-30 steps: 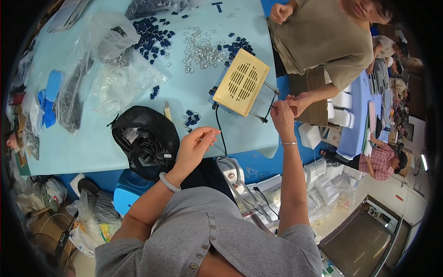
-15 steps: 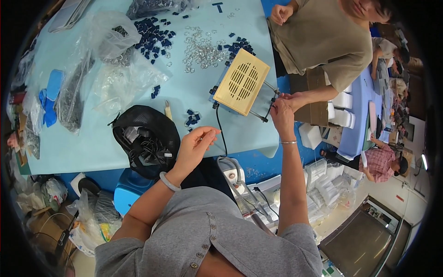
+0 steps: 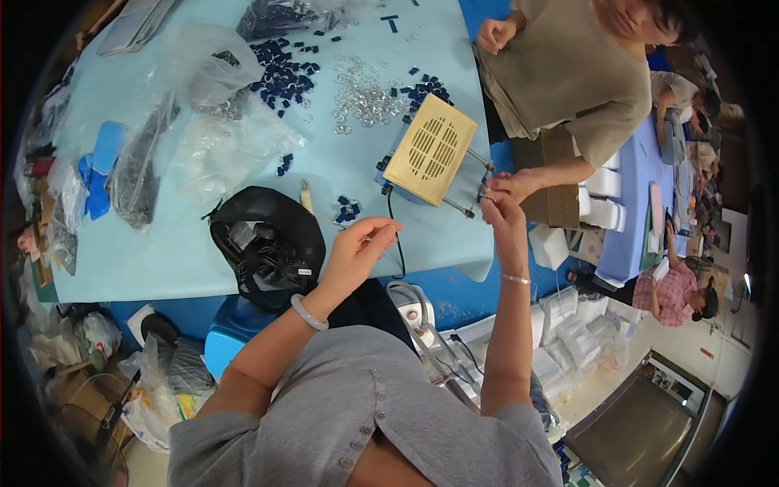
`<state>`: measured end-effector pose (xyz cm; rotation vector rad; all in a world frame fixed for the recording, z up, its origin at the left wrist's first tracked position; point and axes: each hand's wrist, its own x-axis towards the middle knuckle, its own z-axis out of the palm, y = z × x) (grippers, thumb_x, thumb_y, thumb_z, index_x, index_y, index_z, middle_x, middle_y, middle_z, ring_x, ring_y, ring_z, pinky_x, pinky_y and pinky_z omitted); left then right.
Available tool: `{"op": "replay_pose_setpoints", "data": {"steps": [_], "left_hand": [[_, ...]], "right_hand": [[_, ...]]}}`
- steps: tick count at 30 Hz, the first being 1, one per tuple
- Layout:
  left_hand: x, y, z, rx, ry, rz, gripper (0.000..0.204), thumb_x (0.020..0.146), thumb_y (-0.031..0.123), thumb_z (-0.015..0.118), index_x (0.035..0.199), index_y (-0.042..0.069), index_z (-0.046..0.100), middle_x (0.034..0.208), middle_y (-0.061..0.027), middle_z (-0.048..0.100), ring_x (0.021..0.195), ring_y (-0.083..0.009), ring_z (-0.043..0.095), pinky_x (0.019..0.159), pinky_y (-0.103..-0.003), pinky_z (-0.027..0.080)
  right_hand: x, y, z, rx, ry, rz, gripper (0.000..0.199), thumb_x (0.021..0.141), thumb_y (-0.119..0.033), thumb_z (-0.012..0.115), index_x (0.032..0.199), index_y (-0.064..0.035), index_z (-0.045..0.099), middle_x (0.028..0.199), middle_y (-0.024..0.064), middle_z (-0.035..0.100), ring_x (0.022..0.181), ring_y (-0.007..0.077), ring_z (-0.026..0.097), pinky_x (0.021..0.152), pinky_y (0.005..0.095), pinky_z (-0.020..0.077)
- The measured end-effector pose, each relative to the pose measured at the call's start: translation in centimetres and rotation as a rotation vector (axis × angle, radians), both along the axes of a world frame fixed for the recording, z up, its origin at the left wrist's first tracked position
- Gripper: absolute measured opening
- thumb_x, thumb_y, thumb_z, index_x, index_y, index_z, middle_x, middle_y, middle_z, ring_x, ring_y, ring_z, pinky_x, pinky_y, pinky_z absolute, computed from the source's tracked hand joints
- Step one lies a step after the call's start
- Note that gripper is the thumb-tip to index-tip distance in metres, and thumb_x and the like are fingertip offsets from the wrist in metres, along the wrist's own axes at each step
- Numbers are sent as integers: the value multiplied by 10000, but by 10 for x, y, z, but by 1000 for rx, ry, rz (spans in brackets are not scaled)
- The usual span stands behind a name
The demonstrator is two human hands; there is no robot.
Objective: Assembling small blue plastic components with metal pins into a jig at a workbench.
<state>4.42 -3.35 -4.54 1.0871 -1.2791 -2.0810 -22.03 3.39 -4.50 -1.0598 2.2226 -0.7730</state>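
Note:
My left hand point(image 3: 357, 253) hovers over the table's near edge, thumb and fingers pressed together; whether something small is between them cannot be seen. Beside it are a black mesh bag point(image 3: 272, 243) with cables inside and a small bunch of dark blue tabs with metal rings point(image 3: 347, 211). My right hand point(image 3: 508, 221) is pinched at the end of two metal rods point(image 3: 459, 209) that stick out of a box-shaped device with a beige slotted top point(image 3: 430, 150). A co-worker's hand point(image 3: 519, 184) meets my fingertips there. What my right fingers grip is too small to make out.
Loose metal rings point(image 3: 365, 97) and dark blue tabs point(image 3: 284, 77) lie in heaps across the table point(image 3: 341, 146). Clear plastic bags point(image 3: 215, 69) cover its left part. The co-worker point(image 3: 568, 73) stands at the right. A black cord point(image 3: 396, 235) hangs over the near edge.
The view has shifted slightly. My right hand has drawn a little down and right from the rods, still close to the co-worker's hand. My left hand stays pinched in nearly the same place.

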Motion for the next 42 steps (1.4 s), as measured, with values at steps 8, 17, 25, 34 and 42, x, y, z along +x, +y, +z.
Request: {"op": "replay_pose_setpoints", "data": {"steps": [8,17,25,34,42], "left_hand": [[-36,-6,33,-119,200,-5,178,872,84,577,1034,14,593,885,2,567,788,-40,508,646,-175,406],[-39,-5,53,-594,95,11,29,863,10,548,881,-13,550,848,-34,551,755,-88,519,645,-222,439],[-39,-12,54,-116,345,80,97,900,92,523,865,1,537,793,-42,547,685,-98,518,604,-246,449],[-41,-11,52,-872,34,72,111,910,85,499,877,-13,542,834,-27,571,677,-92,511,610,-240,439],[-37,-17,53,-263,213,60,169,926,128,492,876,-17,562,793,-42,592,690,-93,545,618,-231,464]], "right_hand": [[97,10,41,-630,-1269,-229,137,877,-124,576,981,-44,538,797,22,539,734,107,490,689,240,399],[132,6,54,-634,-857,-225,124,881,-121,574,960,-36,531,812,-3,551,748,80,491,719,224,409],[133,6,50,-727,-1332,-244,93,903,-118,536,964,-49,523,870,24,577,821,102,538,796,246,434],[142,-1,56,-723,-1271,-330,98,886,-115,565,959,-53,541,855,16,588,758,87,529,763,242,437],[134,3,41,-746,-1527,-318,149,888,-129,552,994,-31,516,829,25,537,764,109,517,749,240,426]]}}
